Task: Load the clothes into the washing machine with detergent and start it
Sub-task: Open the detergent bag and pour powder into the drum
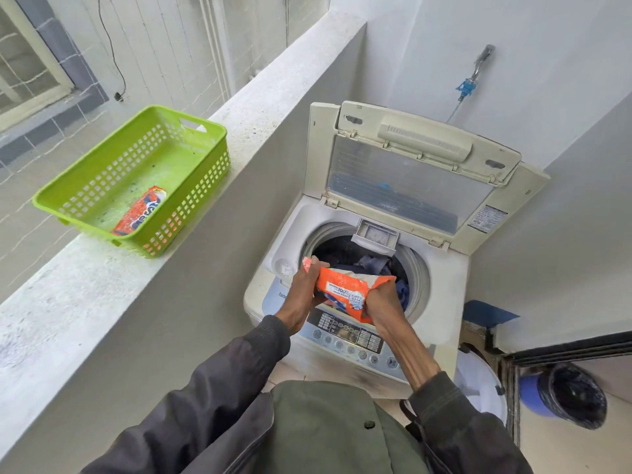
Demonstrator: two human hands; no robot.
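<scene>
A white top-loading washing machine [441, 275] stands with its lid [407, 172] raised. Dark blue clothes [369, 263] fill its drum. Both hands hold an orange detergent packet [345, 294] over the front rim of the drum, above the control panel [349, 336]. My left hand [302, 297] grips the packet's left end and my right hand [384, 302] grips its right end. The packet's top edge looks torn apart. A small detergent drawer [376, 234] sits pulled out at the drum's back rim.
On the concrete ledge [113, 278] to the left stands a green plastic basket [85, 200] with another orange detergent packet [140, 210] in it. A tap [480, 63] is on the wall behind the machine. A blue bucket [564, 395] and a white basket [482, 384] stand at the right.
</scene>
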